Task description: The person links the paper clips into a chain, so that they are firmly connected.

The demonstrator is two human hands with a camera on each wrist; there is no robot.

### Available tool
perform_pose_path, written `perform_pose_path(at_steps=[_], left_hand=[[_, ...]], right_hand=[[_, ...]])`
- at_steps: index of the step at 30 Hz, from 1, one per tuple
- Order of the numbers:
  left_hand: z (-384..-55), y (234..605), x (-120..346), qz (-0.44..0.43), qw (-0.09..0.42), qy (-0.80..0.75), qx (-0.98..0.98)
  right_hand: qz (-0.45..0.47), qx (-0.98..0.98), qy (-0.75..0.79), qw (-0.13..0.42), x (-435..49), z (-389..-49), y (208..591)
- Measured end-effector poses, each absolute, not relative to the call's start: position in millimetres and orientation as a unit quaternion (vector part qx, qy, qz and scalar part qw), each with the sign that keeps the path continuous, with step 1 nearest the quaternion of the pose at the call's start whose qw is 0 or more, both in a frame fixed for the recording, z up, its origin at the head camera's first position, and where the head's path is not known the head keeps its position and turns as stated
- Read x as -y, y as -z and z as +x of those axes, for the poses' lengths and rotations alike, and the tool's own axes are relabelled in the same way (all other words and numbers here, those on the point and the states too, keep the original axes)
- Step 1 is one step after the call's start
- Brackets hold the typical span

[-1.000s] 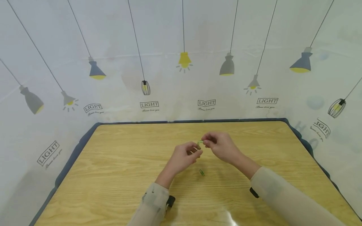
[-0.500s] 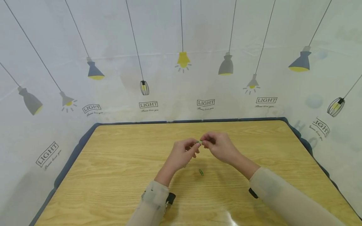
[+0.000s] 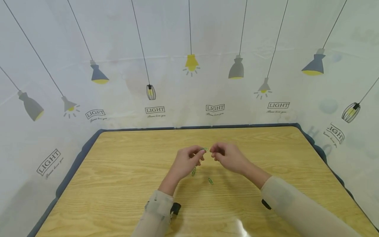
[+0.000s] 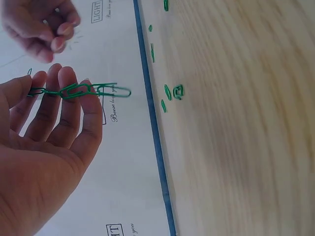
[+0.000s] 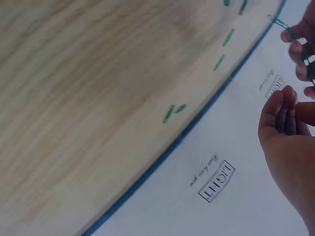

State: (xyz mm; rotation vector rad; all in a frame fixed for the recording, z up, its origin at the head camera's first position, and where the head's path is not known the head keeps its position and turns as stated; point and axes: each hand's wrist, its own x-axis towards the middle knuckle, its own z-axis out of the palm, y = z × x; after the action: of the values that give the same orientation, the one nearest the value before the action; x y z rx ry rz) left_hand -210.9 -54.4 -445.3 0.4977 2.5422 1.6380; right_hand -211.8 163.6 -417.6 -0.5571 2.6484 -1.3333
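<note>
so the left hand (image 3: 186,162) is pinching a chain of green paperclips (image 4: 74,91) between thumb and index finger, with the chain running along in front of the other fingers. right hand (image 3: 229,158) is just beside the chain but apart from it, fingers relaxed and loosely bent. one loose paperclip (image 3: 210,181) is on the wooden table (image 3: 127,184) below the chain, and the wrist views show several more there. pale wall (image 3: 118,36) with printed lamps (image 3: 191,62) behind the chain.

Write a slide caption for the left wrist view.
The left hand pinches a chain of linked green paper clips, right hand nearby, more small green pieces on the wooden table.
</note>
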Motion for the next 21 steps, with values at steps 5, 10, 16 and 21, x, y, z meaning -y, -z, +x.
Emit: perform_pose_path(at_steps=[5, 10, 16, 21], left_hand=[[-211.1, 446.2, 57.7, 0.160, 0.047, -0.546, -0.821], [-211.0, 445.6, 59.5, 0.158, 0.053, -0.551, -0.818], [-211.1, 447.1, 61.0, 0.161, 0.050, -0.554, -0.816], [-210.1, 447.2, 62.7, 0.159, 0.054, -0.556, -0.814]], right_hand=[[-0.191, -0.885, 0.412, 0.105, -165.4, -213.0, 441.9], [-0.221, -0.888, 0.383, 0.126, -165.4, -211.7, 462.5], [-0.244, -0.879, 0.380, 0.155, -165.1, -206.1, 472.9], [-0.245, -0.875, 0.381, 0.168, -165.8, -202.1, 476.0]])
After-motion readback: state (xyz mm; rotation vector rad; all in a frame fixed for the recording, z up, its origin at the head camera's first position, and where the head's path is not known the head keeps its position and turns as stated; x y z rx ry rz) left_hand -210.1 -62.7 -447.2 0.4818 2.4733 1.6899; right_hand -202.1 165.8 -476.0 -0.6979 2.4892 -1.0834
